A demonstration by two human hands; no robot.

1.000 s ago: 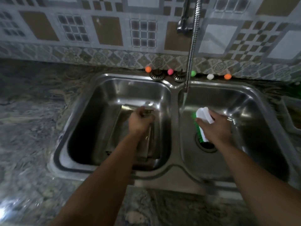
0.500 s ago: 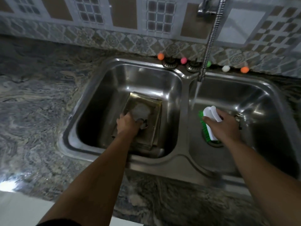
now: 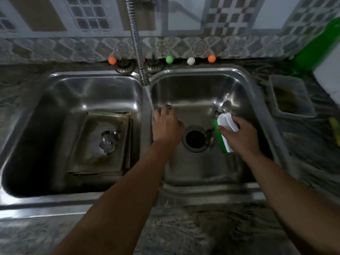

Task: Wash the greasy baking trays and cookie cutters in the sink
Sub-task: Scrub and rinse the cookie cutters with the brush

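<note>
Trays [image 3: 100, 142] with a cutter [image 3: 108, 141] lie left of the empty, loosely open left hand [image 3: 166, 127]; right hand [image 3: 239, 135] grips a brush [image 3: 225, 131].

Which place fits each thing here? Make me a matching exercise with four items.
Things:
1. baking trays
2. scrub brush
3. left hand
4. green bottle

Places:
A. on the counter, far right
B. gripped by the right hand
C. in the left basin
D. over the right basin, holding nothing

Pairs: 1-C, 2-B, 3-D, 4-A
</note>
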